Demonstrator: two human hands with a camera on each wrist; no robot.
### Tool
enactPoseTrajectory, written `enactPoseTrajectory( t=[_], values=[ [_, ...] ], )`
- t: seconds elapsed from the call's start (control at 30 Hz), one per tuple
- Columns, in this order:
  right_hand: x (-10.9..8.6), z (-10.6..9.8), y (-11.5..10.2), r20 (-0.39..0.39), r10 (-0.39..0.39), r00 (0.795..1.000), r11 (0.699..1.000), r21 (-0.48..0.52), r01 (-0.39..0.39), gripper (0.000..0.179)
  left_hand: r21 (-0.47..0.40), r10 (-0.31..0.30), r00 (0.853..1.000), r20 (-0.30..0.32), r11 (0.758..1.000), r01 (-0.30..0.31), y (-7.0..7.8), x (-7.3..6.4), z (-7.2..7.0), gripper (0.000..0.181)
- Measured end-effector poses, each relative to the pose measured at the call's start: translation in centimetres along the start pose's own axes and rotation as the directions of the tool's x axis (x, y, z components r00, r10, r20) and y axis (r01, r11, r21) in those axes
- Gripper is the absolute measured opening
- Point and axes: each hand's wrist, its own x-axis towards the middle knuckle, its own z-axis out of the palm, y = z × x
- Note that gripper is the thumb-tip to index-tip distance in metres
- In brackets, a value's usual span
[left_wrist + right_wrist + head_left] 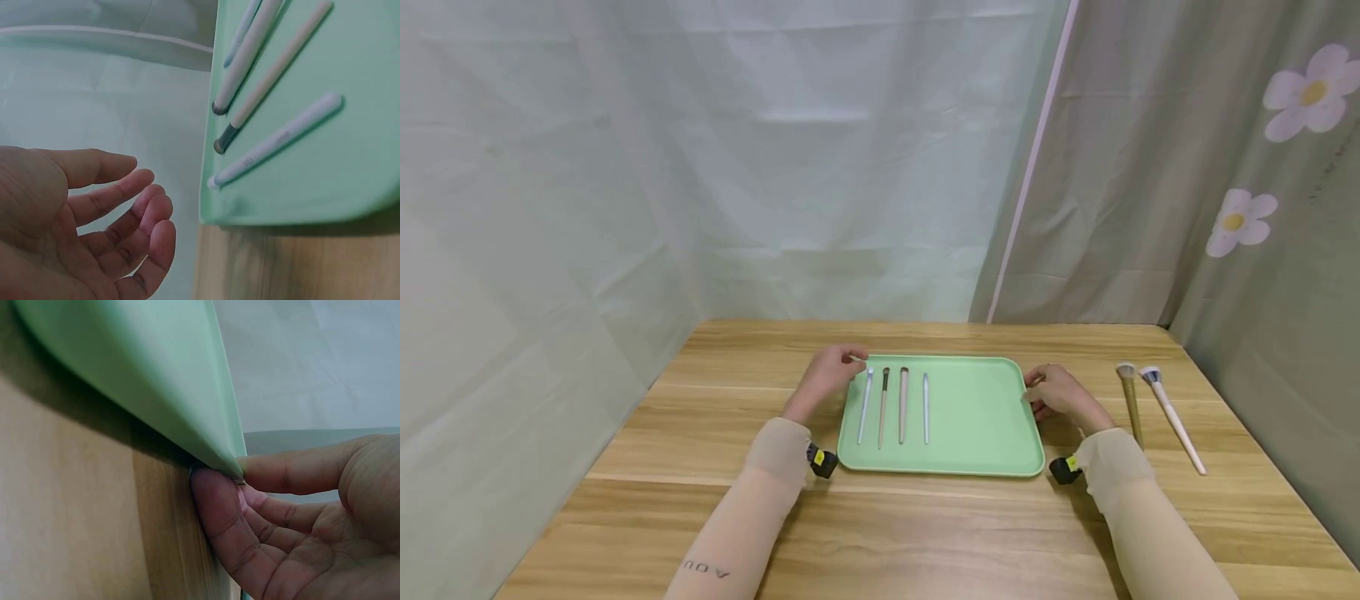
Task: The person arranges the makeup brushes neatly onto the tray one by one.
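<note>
A light green rectangular tray sits on the table with several slim makeup brushes in its left half. Among them are a white one, one with a dark ferrule, a thicker pinkish one and a pale blue one. My left hand hovers by the tray's far left corner, fingers loosely bent; a gap separates it from the rim in the left wrist view. At the right edge, my right hand pinches the tray's rim near the far corner, thumb and fingers on either side.
To the right of the tray lie two larger brushes, one with a gold handle and one with a white handle. A pale curtain hangs behind the wooden table, and a flowered curtain is on the right.
</note>
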Motion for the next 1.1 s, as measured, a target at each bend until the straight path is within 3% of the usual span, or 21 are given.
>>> enactPoseTrajectory(
  t=[0.3,0.6,0.8,1.1],
  values=[
    [0.2,0.2,0.0,-0.002,-0.005,1.000,1.000,0.000,0.005,0.039,0.005,-0.024,1.000,-0.005,1.000,0.024,-1.3,-0.1,-0.4,0.031],
    [0.2,0.3,0.0,0.001,-0.005,1.000,1.000,-0.006,0.005,0.039,-0.044,-0.099,0.995,0.027,0.994,0.100,-2.4,-0.2,-0.5,0.036],
    [0.2,0.2,0.0,-0.003,-0.014,1.000,1.000,-0.012,0.014,0.039,-0.011,-0.085,0.996,0.016,0.996,0.086,-2.8,0.0,-0.2,0.036],
    [0.0,-0.1,-0.1,-0.023,-0.020,1.000,0.999,-0.034,0.019,0.040,-0.065,-0.106,0.990,0.093,0.992,0.112,-3.2,0.0,0.3,0.038]
  ],
)
